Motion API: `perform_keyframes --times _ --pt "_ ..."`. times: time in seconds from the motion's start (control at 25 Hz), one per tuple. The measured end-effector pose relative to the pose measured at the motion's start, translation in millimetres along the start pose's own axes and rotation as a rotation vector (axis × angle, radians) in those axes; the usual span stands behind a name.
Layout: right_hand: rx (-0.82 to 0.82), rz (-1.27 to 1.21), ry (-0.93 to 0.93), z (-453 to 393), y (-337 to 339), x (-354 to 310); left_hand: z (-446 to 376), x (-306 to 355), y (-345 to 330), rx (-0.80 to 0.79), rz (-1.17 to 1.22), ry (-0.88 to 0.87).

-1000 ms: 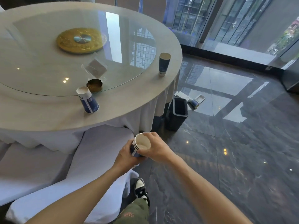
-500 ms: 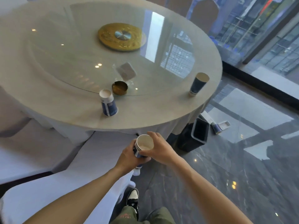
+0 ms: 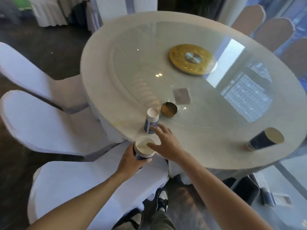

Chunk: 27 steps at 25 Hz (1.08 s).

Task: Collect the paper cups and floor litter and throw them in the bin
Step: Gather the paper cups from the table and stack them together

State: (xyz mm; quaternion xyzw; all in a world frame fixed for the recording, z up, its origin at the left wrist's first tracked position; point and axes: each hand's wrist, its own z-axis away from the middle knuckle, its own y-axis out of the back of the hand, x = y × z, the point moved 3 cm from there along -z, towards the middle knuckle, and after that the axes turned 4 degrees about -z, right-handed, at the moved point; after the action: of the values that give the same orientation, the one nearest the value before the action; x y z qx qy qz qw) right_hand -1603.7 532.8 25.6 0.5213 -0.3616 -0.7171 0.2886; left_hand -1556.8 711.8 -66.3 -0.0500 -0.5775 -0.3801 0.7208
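- In the head view, the left hand [image 3: 132, 159] is holding a stack of nested cups [image 3: 143, 149] just off the near edge of the round table [image 3: 207, 151], its fingers wrapped tight around the stack's wall.
- The right hand [image 3: 166, 143] is reaching over the stack toward the near cup [image 3: 151, 120], which is standing upright on the tablecloth beside a small brass dish [image 3: 169, 109]; its fingers are spread apart, with the fingertips at the cup's lower side, and whether they are touching it cannot be told.
- A dark cup [image 3: 265, 139] is sitting on the right of the table, well apart from both hands; it is blurred, and its tilt may be only lens distortion.
- The bin [image 3: 245, 188] is standing on the floor under the table's right edge, with floor litter [image 3: 274, 198] lying just beside it.
- Judging the risk: the open fingers are coming in low and from the side, so a nudge could be tipping the light near cup over and rolling it against the brass dish or off the edge.
- Any leftover liquid, which cannot be seen from here, would be spilling on the cloth.
- The stack is sitting right under the reaching wrist, so a bump there could be loosening the top cup.
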Motion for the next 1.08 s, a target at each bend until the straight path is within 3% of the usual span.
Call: perform_keyframes --times 0.36,0.56,0.68,0.84,1.08 --pt "-0.156 0.692 0.331 -126 28 14 -19 25 2 0.229 0.07 0.129" --pt "-0.294 0.86 0.451 -154 6 28 -22 28 -3 0.335 0.087 0.17" --pt "-0.224 0.805 0.44 -154 3 34 -28 29 1 0.353 0.099 0.179" --pt "-0.18 0.628 0.234 -142 18 54 -41 36 8 0.323 0.104 0.164" --pt "0.0 -0.292 -0.354 -78 54 95 -66 64 22 0.297 0.113 0.105"
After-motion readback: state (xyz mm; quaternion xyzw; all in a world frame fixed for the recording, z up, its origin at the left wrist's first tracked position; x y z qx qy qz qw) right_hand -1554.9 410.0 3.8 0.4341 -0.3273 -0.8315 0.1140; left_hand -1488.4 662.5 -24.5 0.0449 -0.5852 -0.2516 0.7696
